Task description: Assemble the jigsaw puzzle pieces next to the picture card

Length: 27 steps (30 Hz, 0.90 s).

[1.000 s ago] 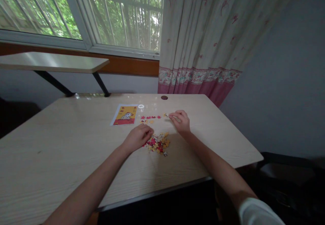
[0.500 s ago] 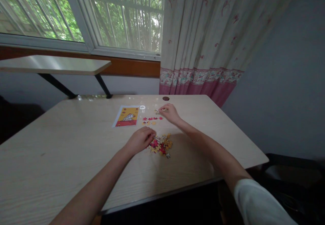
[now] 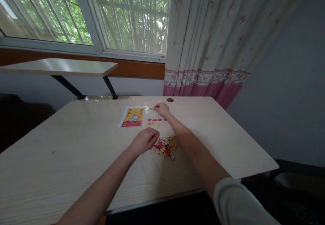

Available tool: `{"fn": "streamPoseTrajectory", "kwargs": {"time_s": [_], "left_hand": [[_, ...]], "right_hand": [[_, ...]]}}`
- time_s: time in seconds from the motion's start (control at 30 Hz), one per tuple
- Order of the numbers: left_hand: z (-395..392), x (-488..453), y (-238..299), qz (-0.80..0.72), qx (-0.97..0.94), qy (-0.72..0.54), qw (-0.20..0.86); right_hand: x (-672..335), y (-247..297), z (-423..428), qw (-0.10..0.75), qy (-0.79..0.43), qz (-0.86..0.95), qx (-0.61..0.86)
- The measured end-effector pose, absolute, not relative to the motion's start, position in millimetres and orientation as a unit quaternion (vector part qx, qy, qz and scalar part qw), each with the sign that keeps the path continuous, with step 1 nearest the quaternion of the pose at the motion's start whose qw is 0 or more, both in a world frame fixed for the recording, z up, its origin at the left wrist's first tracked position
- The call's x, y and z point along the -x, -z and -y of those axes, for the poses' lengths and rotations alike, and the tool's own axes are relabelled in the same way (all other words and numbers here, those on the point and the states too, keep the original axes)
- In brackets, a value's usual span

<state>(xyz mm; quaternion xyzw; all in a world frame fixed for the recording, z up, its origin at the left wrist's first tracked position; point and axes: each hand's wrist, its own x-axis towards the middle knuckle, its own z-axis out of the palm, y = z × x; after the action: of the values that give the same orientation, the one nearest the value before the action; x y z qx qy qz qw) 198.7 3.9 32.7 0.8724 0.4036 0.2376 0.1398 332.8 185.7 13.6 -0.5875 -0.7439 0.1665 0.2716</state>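
Note:
A heap of red, yellow and white jigsaw pieces (image 3: 165,146) lies near the middle of the pale wooden table (image 3: 76,150). My left hand (image 3: 145,140) rests curled at the heap's left edge, fingers closed on pieces I cannot make out. My right hand (image 3: 161,109) reaches far across the table and pinches a small light puzzle piece just right of the reference picture (image 3: 132,116), a yellow and red card with a white animal. A short row of red pieces (image 3: 156,119) and a few yellow ones (image 3: 153,124) lie between the hands.
A round cable hole (image 3: 170,100) sits near the table's far edge. A second narrow tabletop (image 3: 58,66) on black legs stands behind, under the window. A floral curtain (image 3: 210,42) hangs at the back right. The table's right edge drops to a dark floor.
My right hand has moved left and farther away with its small piece, from right of the red row to beside the picture card. My left hand has stayed at the heap.

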Motion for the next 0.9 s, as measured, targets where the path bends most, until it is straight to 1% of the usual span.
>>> {"fn": "streamPoseTrajectory", "kwargs": {"time_s": [0.9], "left_hand": [[-4,-199,-34,-0.412,-0.876,-0.216,0.129]], "right_hand": [[-330,-21,-177,0.272,-0.180,0.721,0.612]]}}
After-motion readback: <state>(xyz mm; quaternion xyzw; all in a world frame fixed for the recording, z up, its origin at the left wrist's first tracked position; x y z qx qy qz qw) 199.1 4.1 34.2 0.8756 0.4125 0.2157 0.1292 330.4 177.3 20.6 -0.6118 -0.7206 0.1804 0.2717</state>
